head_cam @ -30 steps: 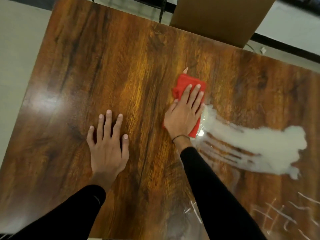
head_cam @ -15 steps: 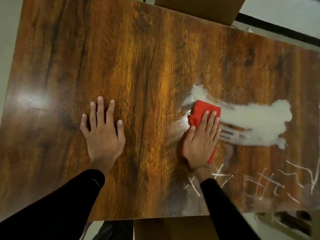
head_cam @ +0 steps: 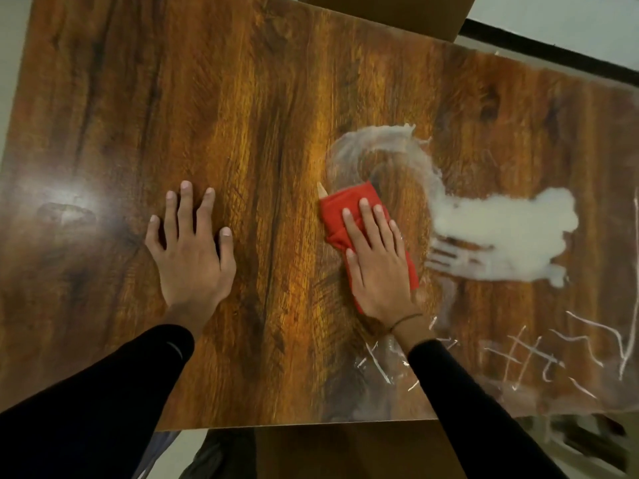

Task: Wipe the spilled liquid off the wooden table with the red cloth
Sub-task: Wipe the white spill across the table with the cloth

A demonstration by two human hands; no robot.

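A folded red cloth (head_cam: 349, 205) lies flat on the wooden table (head_cam: 242, 115), with my right hand (head_cam: 378, 261) pressed palm-down on top of it, fingers spread. A white spilled liquid (head_cam: 501, 233) pools to the right of the cloth, apart from it, and a thin smeared arc (head_cam: 380, 136) curves above the cloth. My left hand (head_cam: 190, 250) rests flat on bare wood to the left, holding nothing.
White scratch-like marks (head_cam: 518, 357) run along the table's near right part. A cardboard box (head_cam: 380, 12) stands beyond the far edge. The table's near edge (head_cam: 294, 425) is close to my body, with another brown box below it.
My right hand has slid the cloth left and out of the puddle, leaving a curved smear above it. The left hand stays planted on the wood.
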